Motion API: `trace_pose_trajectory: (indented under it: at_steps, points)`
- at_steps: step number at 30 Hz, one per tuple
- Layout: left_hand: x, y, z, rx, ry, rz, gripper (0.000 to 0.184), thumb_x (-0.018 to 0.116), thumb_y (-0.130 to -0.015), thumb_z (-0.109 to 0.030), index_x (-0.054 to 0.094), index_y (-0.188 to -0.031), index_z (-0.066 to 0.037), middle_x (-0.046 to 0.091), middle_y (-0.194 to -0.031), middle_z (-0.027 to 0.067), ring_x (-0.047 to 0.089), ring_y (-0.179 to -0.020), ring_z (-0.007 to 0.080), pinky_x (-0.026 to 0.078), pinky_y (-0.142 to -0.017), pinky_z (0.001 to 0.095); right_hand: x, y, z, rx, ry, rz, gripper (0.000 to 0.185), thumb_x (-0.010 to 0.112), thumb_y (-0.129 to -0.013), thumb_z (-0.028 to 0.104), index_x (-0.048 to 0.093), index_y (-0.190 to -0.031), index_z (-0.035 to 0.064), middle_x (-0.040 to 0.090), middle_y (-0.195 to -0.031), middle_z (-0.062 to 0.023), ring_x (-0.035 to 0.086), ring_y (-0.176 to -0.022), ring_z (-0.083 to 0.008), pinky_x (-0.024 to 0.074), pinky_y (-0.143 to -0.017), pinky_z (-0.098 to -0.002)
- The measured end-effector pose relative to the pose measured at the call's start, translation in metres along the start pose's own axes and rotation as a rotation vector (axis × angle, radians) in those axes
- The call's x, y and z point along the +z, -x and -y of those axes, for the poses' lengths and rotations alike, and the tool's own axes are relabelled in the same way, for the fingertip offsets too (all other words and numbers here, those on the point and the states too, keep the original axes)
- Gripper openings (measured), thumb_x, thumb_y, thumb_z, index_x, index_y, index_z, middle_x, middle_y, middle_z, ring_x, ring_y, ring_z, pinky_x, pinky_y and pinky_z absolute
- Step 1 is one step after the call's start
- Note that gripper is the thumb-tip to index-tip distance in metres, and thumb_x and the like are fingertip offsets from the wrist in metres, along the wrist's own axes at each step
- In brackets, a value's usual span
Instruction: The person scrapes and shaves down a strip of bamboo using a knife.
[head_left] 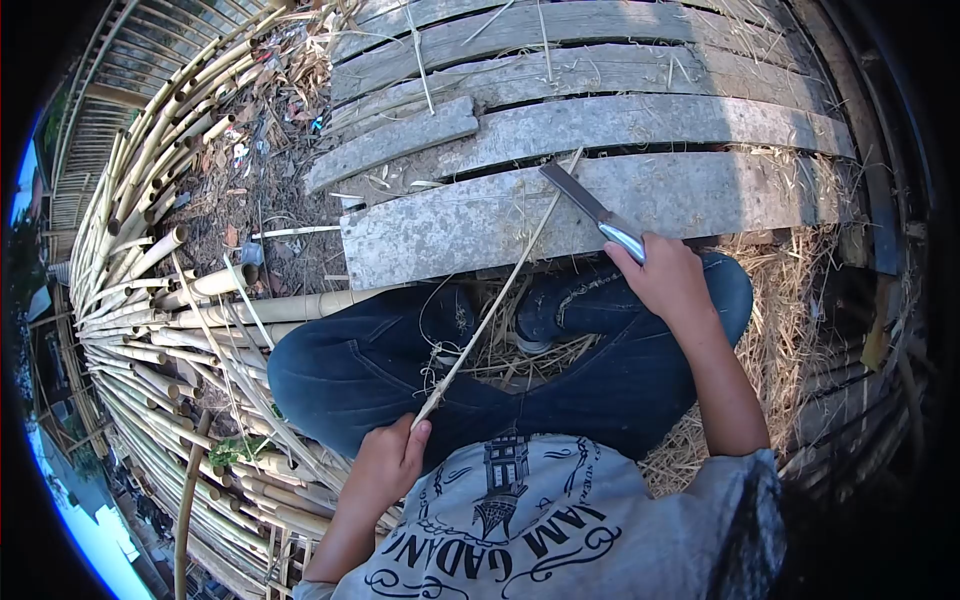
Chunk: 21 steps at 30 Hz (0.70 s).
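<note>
My left hand [388, 458] is closed around the lower end of a thin bamboo strip [497, 298], above my left thigh. The strip slants up and to the right, and its far end lies over the plank bench [430, 235]. In my right hand [665, 275] is the shiny handle of a knife [583, 197]. Its dark blade points up and to the left over the front plank, close beside the strip's far part. Whether blade and strip touch is not clear. Curled shavings [440, 355] hang around the strip near my left hand.
Many bamboo poles [225, 282] are piled on the left. A short loose board [390, 145] lies on the planks at the back left. Straw-like shavings [770, 330] cover the ground on the right. My crossed legs [370, 365] sit against the bench's front edge.
</note>
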<state>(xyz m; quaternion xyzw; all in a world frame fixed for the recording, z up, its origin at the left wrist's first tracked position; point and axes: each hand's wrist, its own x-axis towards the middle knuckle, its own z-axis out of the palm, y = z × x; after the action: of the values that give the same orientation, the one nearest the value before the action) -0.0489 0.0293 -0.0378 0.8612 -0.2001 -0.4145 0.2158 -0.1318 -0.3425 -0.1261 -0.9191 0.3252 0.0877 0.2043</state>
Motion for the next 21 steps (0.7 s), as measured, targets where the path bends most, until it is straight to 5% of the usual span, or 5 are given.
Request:
trace_pose_trajectory:
  at_steps: [10, 17, 21]
  points:
    - [-0.004, 0.002, 0.0, 0.014, 0.019, 0.055, 0.031, 0.043, -0.104, -0.023, 0.052, -0.09, 0.002, 0.053, -0.066, 0.0259, 0.054, -0.066, 0.0482, 0.039, -0.058, 0.0491, 0.011, 0.031, 0.019, -0.044, -0.295, 0.142, 0.046, 0.061, -0.092, 0.048, 0.053, -0.1, 0.0042, 0.068, -0.075, -0.0219, 0.067, -0.077, -0.045, 0.0526, -0.068, -0.0522]
    - [0.001, -0.001, -0.005, -0.018, 0.027, -0.018, 0.035, 0.043, -0.104, -0.025, 0.054, -0.087, 0.003, 0.051, -0.066, 0.0251, 0.051, -0.063, 0.046, 0.041, -0.058, 0.0457, 0.052, 0.069, 0.05, -0.28, -0.457, 0.216, 0.048, 0.061, -0.091, 0.054, 0.057, -0.09, 0.0068, 0.064, -0.063, -0.0172, 0.065, -0.064, -0.0408, 0.0517, -0.06, -0.0487]
    - [0.0, -0.003, 0.008, -0.039, 0.064, 0.051, 0.042, 0.04, -0.106, -0.031, 0.052, -0.082, 0.001, 0.049, -0.059, 0.0128, 0.048, -0.052, 0.026, 0.038, -0.053, 0.0377, 0.055, 0.065, 0.052, -0.28, -0.501, 0.243, 0.05, 0.061, -0.09, 0.055, 0.059, -0.085, 0.0054, 0.063, -0.063, -0.0171, 0.064, -0.063, -0.0408, 0.0514, -0.059, -0.0484]
